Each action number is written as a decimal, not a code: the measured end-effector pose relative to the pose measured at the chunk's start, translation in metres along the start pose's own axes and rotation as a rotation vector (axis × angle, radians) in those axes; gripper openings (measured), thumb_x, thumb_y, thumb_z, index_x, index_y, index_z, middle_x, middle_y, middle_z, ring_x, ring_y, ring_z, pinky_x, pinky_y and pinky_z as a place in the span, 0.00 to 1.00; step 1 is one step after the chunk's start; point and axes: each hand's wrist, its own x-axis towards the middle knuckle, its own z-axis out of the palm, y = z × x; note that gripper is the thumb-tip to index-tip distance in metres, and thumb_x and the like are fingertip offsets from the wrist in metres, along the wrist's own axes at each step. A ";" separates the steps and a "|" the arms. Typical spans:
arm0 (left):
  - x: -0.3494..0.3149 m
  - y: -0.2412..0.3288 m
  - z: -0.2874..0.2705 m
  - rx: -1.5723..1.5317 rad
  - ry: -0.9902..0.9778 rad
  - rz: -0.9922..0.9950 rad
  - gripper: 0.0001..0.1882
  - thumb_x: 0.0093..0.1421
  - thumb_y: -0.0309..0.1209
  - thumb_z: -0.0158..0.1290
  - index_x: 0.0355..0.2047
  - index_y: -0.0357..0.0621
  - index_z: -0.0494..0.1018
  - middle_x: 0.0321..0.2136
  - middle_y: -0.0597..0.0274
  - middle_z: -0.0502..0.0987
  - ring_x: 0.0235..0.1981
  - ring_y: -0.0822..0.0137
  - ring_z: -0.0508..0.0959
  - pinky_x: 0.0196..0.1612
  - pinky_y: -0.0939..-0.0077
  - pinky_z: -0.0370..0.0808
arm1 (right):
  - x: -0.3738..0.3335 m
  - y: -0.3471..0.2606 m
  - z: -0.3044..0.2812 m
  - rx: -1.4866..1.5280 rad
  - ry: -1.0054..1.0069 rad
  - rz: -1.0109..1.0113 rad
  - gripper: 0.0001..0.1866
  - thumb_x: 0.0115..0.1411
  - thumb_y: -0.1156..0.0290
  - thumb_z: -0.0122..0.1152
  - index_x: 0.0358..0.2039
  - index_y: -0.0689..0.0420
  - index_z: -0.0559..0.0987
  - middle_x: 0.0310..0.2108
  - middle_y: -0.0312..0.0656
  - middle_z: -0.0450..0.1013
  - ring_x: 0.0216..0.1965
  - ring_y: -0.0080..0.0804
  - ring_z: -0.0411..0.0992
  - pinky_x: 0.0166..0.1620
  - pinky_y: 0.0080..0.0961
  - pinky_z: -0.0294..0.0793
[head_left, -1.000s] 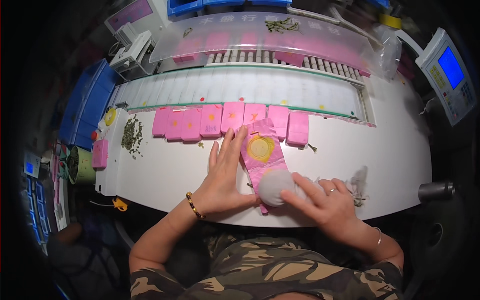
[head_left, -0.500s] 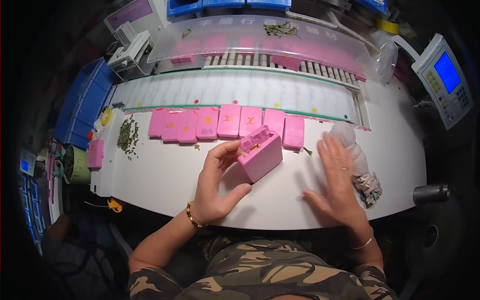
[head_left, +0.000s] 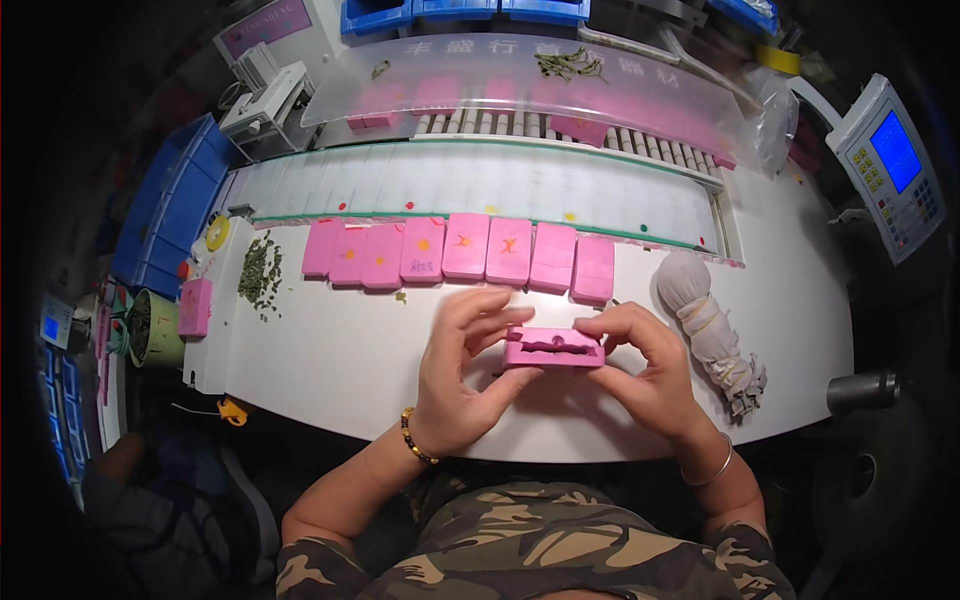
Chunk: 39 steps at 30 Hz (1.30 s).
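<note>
White, curved-edge worktable (head_left: 320,370).
Operator's left hand (head_left: 462,370) and right hand (head_left: 650,375) pinch opposite ends of a pink, rectangular, slotted block (head_left: 555,357).

on the white table (head_left: 330,350) lie a row of pink blocks (head_left: 464,248), green bits (head_left: 261,272) and a grey-white cloth bundle (head_left: 708,328).

Ten pink blocks (head_left: 466,245) are countable in front of the white strip (head_left: 470,185): eight in a row, one held block (head_left: 556,346), one separate left block (head_left: 195,307). The table (head_left: 330,370) carries one cloth bundle (head_left: 712,335) and one pile of green fragments (head_left: 262,273). Surrounding equipment: one green bucket (head_left: 157,335), one dark cylinder (head_left: 862,391), one blue-screened keypad unit (head_left: 888,160) at right.
</note>
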 end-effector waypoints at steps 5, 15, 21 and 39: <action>0.008 0.010 -0.018 0.209 -0.233 -0.114 0.16 0.52 0.20 0.65 0.42 0.36 0.78 0.40 0.57 0.79 0.43 0.67 0.80 0.49 0.73 0.77 | -0.010 0.005 0.001 -0.026 0.028 -0.072 0.16 0.49 0.81 0.68 0.40 0.61 0.82 0.35 0.45 0.78 0.37 0.35 0.77 0.41 0.27 0.75; 0.014 -0.006 -0.020 -0.112 -0.249 -0.309 0.16 0.56 0.21 0.64 0.43 0.35 0.73 0.40 0.60 0.78 0.44 0.71 0.79 0.47 0.77 0.77 | -0.008 0.004 0.002 0.007 0.065 -0.099 0.16 0.46 0.82 0.70 0.39 0.62 0.82 0.35 0.45 0.79 0.36 0.35 0.77 0.42 0.27 0.75; 0.012 0.003 -0.019 -0.216 -0.169 -0.462 0.16 0.58 0.23 0.62 0.46 0.35 0.73 0.40 0.61 0.79 0.42 0.74 0.79 0.45 0.78 0.77 | -0.006 -0.023 0.005 -0.012 0.071 -0.083 0.16 0.47 0.80 0.73 0.38 0.62 0.82 0.35 0.46 0.78 0.34 0.33 0.77 0.38 0.24 0.76; 0.010 0.007 -0.019 -0.655 -0.422 -0.722 0.35 0.49 0.52 0.68 0.46 0.39 0.71 0.45 0.59 0.75 0.47 0.70 0.75 0.53 0.72 0.72 | -0.027 -0.022 0.009 0.299 0.081 -0.088 0.19 0.41 0.81 0.80 0.25 0.56 0.73 0.31 0.49 0.79 0.32 0.29 0.77 0.35 0.23 0.75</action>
